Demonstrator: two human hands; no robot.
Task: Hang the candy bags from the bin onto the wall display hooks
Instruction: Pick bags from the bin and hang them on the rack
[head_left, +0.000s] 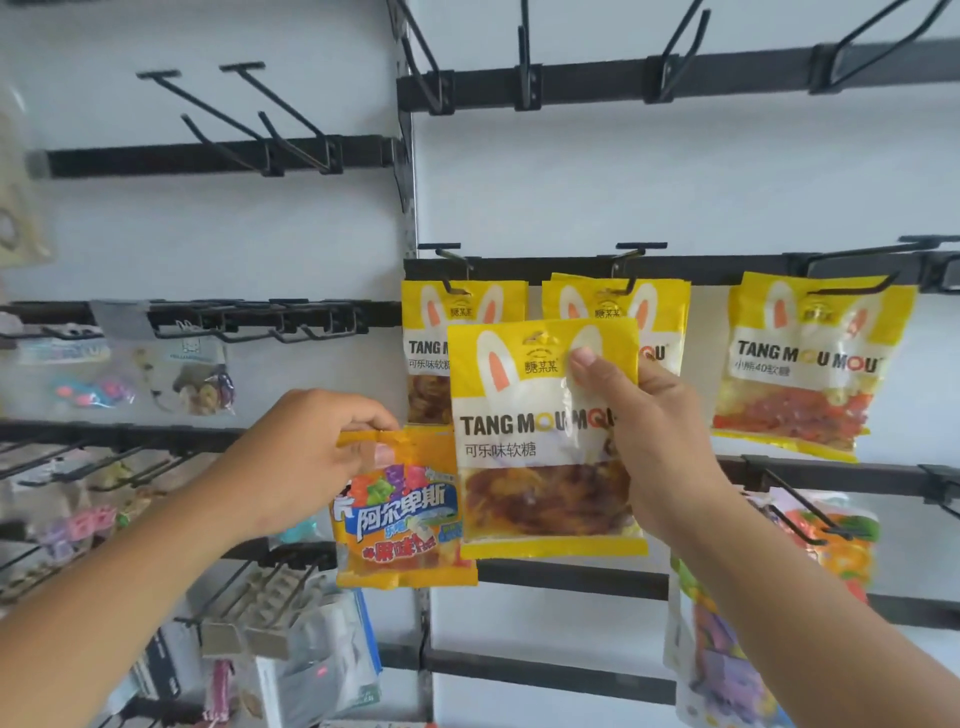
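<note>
1. Far left, clear packets (182, 374) of small items hang from black hooks on the white wall panel (260, 234); they are too blurred to read.
2. The left hand (311, 457) curls its fingers and thumb over the top edge of an orange candy bag (400, 525), pinching it. The bag hangs below the hand, in front of the wall.
3. That orange bag carries large blue-and-white characters 阿尔卑斯 over pictured colourful gummies; the smaller print is unreadable.
4. Behind it, a yellow bag (428, 364) hangs on a hook (452, 270) from the black rail (727, 270), reading "TANG M…" and 可乐味软….
5. In the centre, held up just in front of the hung bags, is a yellow candy bag (530, 441). It has white rabbit ears with orange insides and reads 糖某某, "TANG MOU MOU" and 可乐味软糖. A clear window shows brown sweets.
6. The right hand (660, 431) grips this bag's right edge, thumb pressed on the front near the ear, fingers behind.
7. Behind the hand, more yellow bags (662, 312) hang on a second hook (631, 270).
8. Further right, a third-hook bag (810, 364) reads "TANG MOU MOU" and holds red and yellow sweets.
9. Lower right, a multicoloured gummy bag (836, 535) hangs on another hook.
</note>
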